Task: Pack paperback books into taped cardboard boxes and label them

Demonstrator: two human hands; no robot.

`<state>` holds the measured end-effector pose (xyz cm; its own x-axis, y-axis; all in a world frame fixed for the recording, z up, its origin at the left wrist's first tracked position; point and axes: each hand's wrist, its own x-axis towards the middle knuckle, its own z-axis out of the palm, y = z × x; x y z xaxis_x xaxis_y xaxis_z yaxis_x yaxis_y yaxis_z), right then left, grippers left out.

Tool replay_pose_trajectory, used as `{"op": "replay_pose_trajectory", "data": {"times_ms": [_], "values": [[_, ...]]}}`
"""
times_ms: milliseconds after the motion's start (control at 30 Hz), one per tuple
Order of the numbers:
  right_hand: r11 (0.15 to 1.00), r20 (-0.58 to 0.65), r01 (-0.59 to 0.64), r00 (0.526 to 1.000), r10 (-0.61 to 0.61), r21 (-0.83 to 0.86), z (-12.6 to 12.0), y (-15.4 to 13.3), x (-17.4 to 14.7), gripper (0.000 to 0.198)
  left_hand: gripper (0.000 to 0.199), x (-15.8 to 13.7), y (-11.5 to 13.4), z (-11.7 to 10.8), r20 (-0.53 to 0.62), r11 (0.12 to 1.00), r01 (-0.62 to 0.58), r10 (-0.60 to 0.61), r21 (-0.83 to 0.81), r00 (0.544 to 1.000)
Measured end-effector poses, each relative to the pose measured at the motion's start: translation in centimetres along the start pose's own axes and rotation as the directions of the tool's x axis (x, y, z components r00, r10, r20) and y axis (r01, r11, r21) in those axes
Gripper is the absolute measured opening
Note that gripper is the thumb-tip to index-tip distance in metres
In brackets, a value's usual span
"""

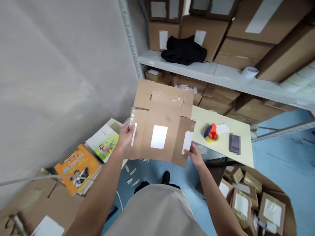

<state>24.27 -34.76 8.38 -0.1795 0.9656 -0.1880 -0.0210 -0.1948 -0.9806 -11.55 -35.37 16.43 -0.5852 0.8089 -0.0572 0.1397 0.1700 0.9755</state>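
A flattened cardboard box [163,123] is held up in front of me, its flaps spread out and clear tape along the upper part. Several white labels are stuck on it, a large white label [158,137] in the middle. My left hand [126,135] grips the left edge, close to a narrow label and some loose clear tape. On the lower right edge, my right hand [195,154] pinches the cardboard beside another white label [187,142]. The box hides part of the table behind it.
A narrow table [222,147] bears a tape dispenser [212,133] and a blurred dark item [235,143]. Books [78,168] lie at left. A large carton [287,200] of small boxes stands lower right. Behind, a shelf [211,70] holds cartons and black cloth [184,50]. Paper scraps [133,171] litter the floor.
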Motion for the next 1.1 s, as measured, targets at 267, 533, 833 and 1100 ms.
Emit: {"op": "replay_pose_trajectory", "data": {"times_ms": [267, 533, 833, 1100], "values": [[0.973, -0.174, -0.036, 0.985, -0.004, -0.226, -2.8, 1.6, 7.1, 0.029, 0.019, 4.8, 9.5, 9.6, 0.251, 0.725, -0.423, 0.341, 0.544, 0.906], [0.8, -0.455, 0.094, 0.781, -0.428, -0.593, -15.2, -11.6, 12.3, 0.054, 0.019, 9.1, 17.8, 17.3, 0.499, 0.448, -0.69, 0.479, 0.569, 0.722], [0.056, 0.171, 0.284, 0.713, -0.68, -0.957, -14.9, -26.3, 19.0, 0.057, 0.022, 12.5, 17.7, 24.1, 0.717, 0.335, -0.873, 0.501, 0.355, 0.484], [0.046, 0.194, 0.257, 0.823, -0.534, -0.965, -14.0, -22.6, 23.0, 0.028, 0.018, 12.4, 14.0, 27.6, 0.759, 0.532, -0.83, 0.468, 0.167, 0.453]]}}
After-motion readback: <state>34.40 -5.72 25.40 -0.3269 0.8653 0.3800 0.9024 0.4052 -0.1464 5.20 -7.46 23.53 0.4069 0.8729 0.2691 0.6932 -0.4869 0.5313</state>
